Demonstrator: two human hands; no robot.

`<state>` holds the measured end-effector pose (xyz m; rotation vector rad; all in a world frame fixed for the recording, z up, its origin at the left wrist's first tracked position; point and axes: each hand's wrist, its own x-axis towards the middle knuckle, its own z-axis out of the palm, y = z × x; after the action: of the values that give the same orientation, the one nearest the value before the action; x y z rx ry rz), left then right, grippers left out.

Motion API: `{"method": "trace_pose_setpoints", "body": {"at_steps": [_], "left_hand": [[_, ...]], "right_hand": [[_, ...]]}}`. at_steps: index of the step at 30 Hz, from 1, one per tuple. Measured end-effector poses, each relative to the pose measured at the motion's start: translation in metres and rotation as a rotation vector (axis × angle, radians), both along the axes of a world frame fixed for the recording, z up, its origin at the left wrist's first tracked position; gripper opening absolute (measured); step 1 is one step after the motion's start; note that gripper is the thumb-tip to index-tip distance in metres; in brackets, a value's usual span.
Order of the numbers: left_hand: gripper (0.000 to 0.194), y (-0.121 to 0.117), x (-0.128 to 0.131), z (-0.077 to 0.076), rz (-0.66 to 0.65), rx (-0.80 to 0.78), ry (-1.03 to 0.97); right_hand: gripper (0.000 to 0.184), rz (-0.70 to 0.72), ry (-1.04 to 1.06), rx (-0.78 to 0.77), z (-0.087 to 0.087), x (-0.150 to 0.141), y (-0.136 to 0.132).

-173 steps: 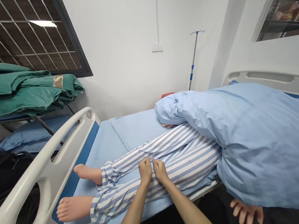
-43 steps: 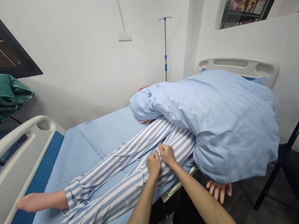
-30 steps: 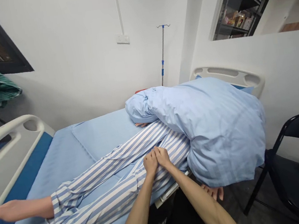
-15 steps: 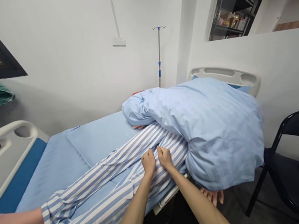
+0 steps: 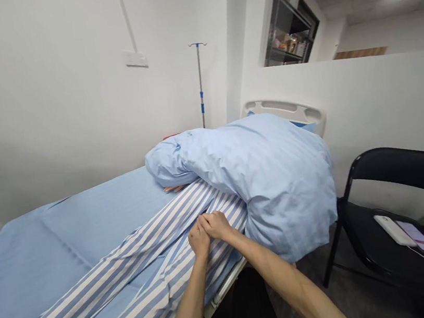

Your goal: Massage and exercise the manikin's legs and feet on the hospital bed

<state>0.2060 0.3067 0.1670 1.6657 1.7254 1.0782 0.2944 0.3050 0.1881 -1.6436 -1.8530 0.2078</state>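
Note:
A figure in blue-and-white striped pyjama trousers [image 5: 141, 274] lies on a hospital bed [image 5: 67, 226], its upper body hidden under a light blue duvet [image 5: 261, 173]. My left hand [image 5: 199, 241] and my right hand [image 5: 216, 224] press side by side on the near thigh, just left of the duvet's edge. Both have their fingers curled tight against the striped cloth, knuckles touching. One of the figure's hands [image 5: 174, 188] peeks out from under the duvet on the far side.
A black folding chair [image 5: 394, 191] stands right of the bed with a phone and a white device [image 5: 405, 229] on its seat. An IV pole [image 5: 200, 84] rises behind the bed by the wall. The white headboard [image 5: 284, 112] is at the far right end.
My view has swung right, so the footboard, feet and green bedding have left the picture. My hands stay together on the thigh, now pressed closer against each other.

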Motion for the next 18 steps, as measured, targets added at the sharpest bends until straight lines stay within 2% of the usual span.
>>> {"method": "trace_pose_setpoints", "body": {"at_steps": [2,6,9,14,18], "left_hand": [[0.044,0.000,0.001,0.000,-0.024,-0.036,-0.027],[0.047,-0.002,0.002,0.002,-0.018,-0.050,-0.015],[0.050,-0.001,0.003,0.009,-0.024,-0.088,-0.051],[0.050,0.010,0.018,0.022,-0.023,-0.062,-0.211],[0.045,0.014,0.035,0.017,-0.032,-0.032,-0.159]], "right_hand": [[0.039,-0.013,-0.018,0.024,0.002,0.006,0.003],[0.045,-0.100,0.113,0.062,-0.013,0.012,0.006],[0.049,-0.135,0.229,0.094,-0.022,0.013,0.007],[0.047,-0.117,0.362,0.123,-0.023,0.016,0.010],[0.046,-0.126,0.459,0.139,-0.026,0.018,0.013]]}}
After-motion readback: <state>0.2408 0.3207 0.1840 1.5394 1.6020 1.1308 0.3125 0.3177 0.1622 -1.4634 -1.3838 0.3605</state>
